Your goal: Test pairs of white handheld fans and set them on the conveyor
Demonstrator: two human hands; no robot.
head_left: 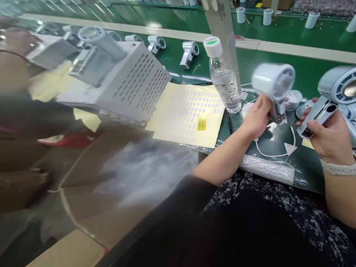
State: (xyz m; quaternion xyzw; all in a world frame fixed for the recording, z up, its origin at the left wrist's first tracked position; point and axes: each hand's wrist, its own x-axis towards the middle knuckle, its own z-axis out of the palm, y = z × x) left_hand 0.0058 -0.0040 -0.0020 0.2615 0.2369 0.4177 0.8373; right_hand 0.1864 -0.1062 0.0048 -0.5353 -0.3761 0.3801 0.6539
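Raised over the workbench [264,146], my left hand [257,116] is closed around the handle of a pale blue handheld fan [271,79], slightly blurred. My right hand [330,133], with a white band on its wrist, grips a second handheld fan [338,85]. That fan's round head faces right, and the open end of its slotted handle shows. Between the hands a white cable [271,155] lies on the bench, with a small clear round container [293,100] behind it. More fan parts [352,113] sit partly hidden behind my right hand.
A water bottle [225,81] stands beside a yellow sticker sheet [172,107] and a black pen [229,123]. Left of them, a fan [102,44] rests on a slotted white box [133,85]. Below is a carton [83,200] with plastic bags [144,170]. A co-worker's arm [16,70] blurs at left.
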